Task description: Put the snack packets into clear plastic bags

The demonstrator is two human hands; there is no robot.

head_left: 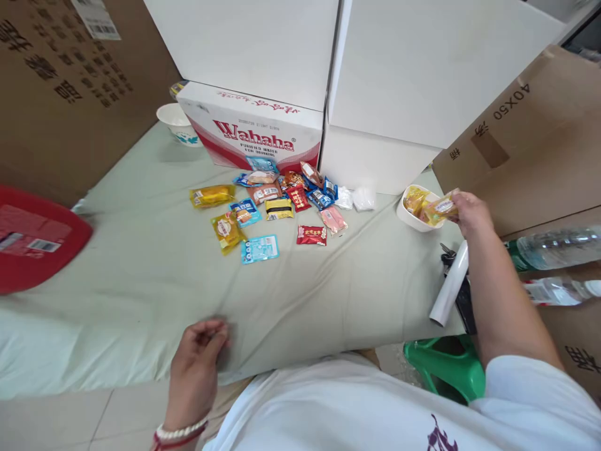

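Observation:
At the right side, my right hand (472, 212) pinches a yellow clear-wrapped snack packet (441, 208) over a small white bowl (413, 218). Another yellow snack packet (416, 199) lies inside that bowl. My left hand (201, 354) rests low near the table's front edge, its fingers curled in with nothing visible in them. In the middle of the cloth is a loose group of snacks: a yellow packet (212, 196), a yellow-green packet (228, 232), a light blue packet (260, 249), a red packet (312, 235) and a pink packet (333, 220).
Behind the snacks stand a Wahaha water carton (253, 134) and white boxes (385, 75). A paper bowl (178, 122) sits back left, a red object (42, 241) at left. A white roll (449, 285), keys (447, 250) and plastic bottles (561, 247) are at right, above a green stool (446, 369).

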